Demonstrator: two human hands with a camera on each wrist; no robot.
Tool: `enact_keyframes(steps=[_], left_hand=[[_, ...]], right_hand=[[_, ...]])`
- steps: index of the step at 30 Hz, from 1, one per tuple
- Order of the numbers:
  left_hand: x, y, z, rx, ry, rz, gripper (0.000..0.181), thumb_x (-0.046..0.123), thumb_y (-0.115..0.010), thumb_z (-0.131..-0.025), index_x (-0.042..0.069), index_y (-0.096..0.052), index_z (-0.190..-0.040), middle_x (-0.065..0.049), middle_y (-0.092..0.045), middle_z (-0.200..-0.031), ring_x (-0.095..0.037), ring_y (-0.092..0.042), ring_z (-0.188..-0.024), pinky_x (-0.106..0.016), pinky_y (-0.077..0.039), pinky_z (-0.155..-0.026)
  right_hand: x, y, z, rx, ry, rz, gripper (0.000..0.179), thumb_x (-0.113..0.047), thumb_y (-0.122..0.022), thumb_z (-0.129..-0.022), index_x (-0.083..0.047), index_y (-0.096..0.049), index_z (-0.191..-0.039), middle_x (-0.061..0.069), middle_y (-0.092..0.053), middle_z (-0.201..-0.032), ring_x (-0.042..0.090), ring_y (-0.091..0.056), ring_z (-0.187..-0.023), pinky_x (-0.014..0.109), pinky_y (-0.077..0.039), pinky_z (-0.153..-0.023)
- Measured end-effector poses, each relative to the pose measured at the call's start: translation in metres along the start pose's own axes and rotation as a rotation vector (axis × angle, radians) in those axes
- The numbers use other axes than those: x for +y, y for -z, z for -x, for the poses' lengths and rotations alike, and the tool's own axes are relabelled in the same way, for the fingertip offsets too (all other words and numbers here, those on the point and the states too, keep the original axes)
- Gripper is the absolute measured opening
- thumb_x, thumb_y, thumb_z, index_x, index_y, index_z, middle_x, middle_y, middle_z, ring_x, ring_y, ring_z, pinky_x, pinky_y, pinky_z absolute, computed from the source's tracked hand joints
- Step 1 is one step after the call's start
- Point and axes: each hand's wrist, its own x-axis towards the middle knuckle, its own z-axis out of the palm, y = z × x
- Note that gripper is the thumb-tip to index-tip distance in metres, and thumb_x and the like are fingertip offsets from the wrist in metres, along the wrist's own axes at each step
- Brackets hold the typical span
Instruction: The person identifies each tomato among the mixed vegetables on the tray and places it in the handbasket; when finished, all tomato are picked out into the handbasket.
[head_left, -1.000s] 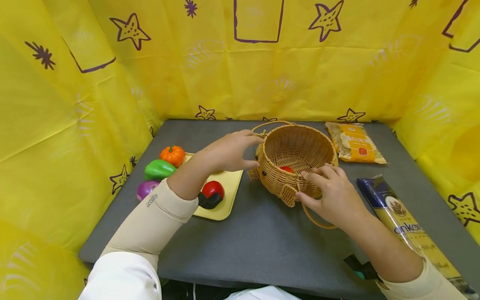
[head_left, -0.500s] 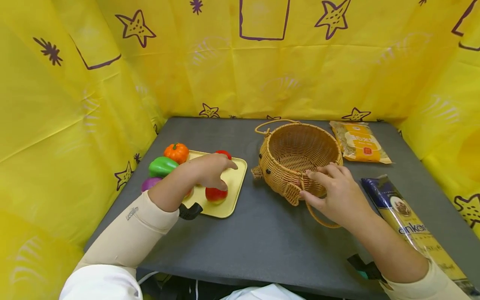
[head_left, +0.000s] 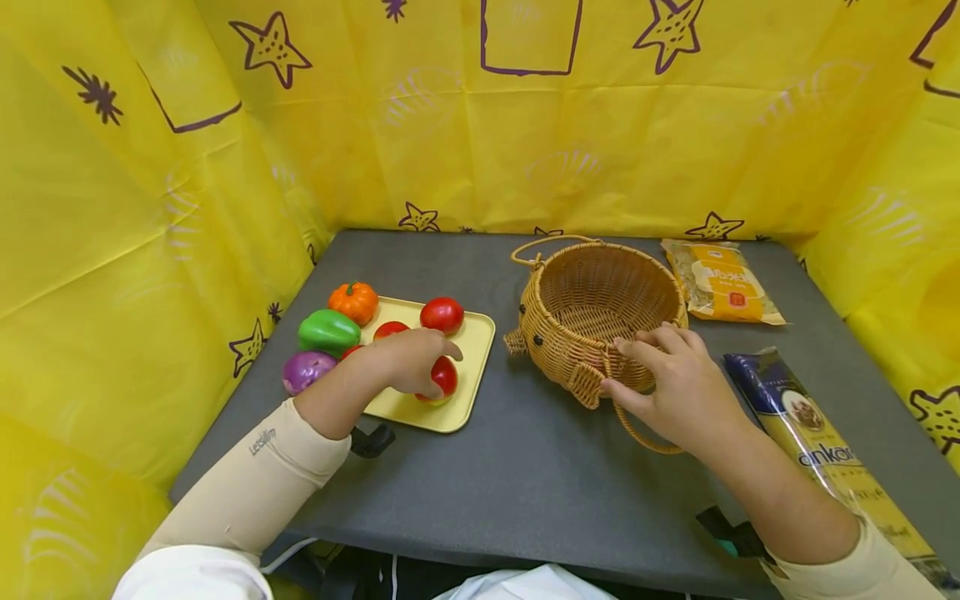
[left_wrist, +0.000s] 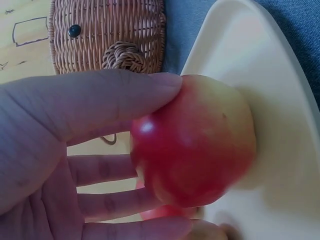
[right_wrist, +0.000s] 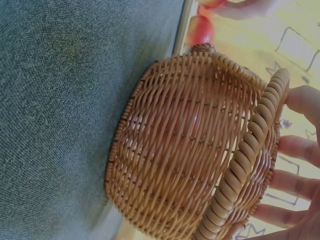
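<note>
My left hand [head_left: 411, 360] is over the yellow tray [head_left: 459, 412], its thumb and fingers around a red-and-yellow apple [left_wrist: 200, 140]. In the left wrist view the thumb lies on the apple's near side and the fingers reach behind it. More red fruits [head_left: 442, 315] lie on the tray. My right hand [head_left: 667, 383] holds the near rim of a wicker basket [head_left: 562, 350] with an animal face. Its handle [right_wrist: 245, 160] hangs down beside that hand. Something red shows through the weave in the right wrist view.
Left of the tray sit an orange pumpkin [head_left: 353, 303], a green pepper [head_left: 328, 332] and a purple vegetable [head_left: 307, 371]. A yellow-labelled food packet [head_left: 723, 283] lies behind the basket to the right. A long pasta packet [head_left: 817, 446] lies by the right forearm.
My left hand has moved from the basket's rim left to the tray and closed around the apple. My right hand has stayed at the basket.
</note>
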Motion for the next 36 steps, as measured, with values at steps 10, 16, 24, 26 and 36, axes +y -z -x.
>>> enact_keyframes(steps=[10, 16, 24, 26, 36], left_hand=[[-0.002, -0.003, 0.0, 0.035, -0.012, -0.013, 0.036, 0.018, -0.084, -0.079, 0.013, -0.073, -0.112, -0.001, -0.067, -0.101, -0.02, -0.061, -0.091, -0.037, -0.055, -0.087], [-0.002, -0.001, 0.001, 0.071, -0.039, 0.012, 0.039, 0.019, -0.085, -0.078, 0.013, -0.073, -0.115, -0.002, -0.066, -0.107, -0.021, -0.061, -0.097, -0.038, -0.055, -0.089], [0.0, 0.01, -0.002, 0.177, -0.09, 0.045, 0.042, 0.025, -0.083, -0.081, 0.015, -0.072, -0.12, -0.004, -0.064, -0.115, -0.023, -0.06, -0.105, -0.039, -0.055, -0.092], [0.001, 0.014, -0.004, 0.22, -0.108, 0.05, 0.041, 0.026, -0.083, -0.082, 0.015, -0.073, -0.12, -0.005, -0.064, -0.116, -0.024, -0.06, -0.105, -0.037, -0.056, -0.091], [0.019, 0.043, -0.012, 0.379, -0.107, 0.092, 0.045, 0.027, -0.078, -0.088, 0.017, -0.069, -0.131, -0.007, -0.06, -0.131, -0.028, -0.059, -0.116, -0.039, -0.058, -0.092]], right_hand=[[0.0, 0.001, -0.001, -0.014, -0.013, 0.006, 0.047, -0.029, -0.091, -0.071, -0.007, -0.078, -0.111, 0.016, -0.065, -0.099, 0.039, -0.056, -0.087, 0.054, -0.048, -0.077], [0.0, 0.001, -0.001, -0.017, -0.009, 0.01, 0.048, -0.03, -0.091, -0.071, -0.006, -0.078, -0.111, 0.016, -0.065, -0.099, 0.04, -0.056, -0.087, 0.054, -0.048, -0.078], [0.0, 0.0, 0.0, -0.023, -0.009, 0.012, 0.049, -0.03, -0.091, -0.071, -0.006, -0.078, -0.111, 0.016, -0.064, -0.1, 0.039, -0.056, -0.087, 0.054, -0.048, -0.077], [0.0, 0.0, 0.0, -0.026, -0.011, 0.012, 0.049, -0.03, -0.091, -0.071, -0.006, -0.078, -0.112, 0.016, -0.064, -0.1, 0.04, -0.056, -0.088, 0.054, -0.048, -0.077], [-0.001, 0.0, 0.0, -0.021, -0.011, 0.015, 0.049, -0.031, -0.091, -0.071, -0.006, -0.078, -0.111, 0.016, -0.064, -0.099, 0.04, -0.057, -0.088, 0.054, -0.049, -0.077]])
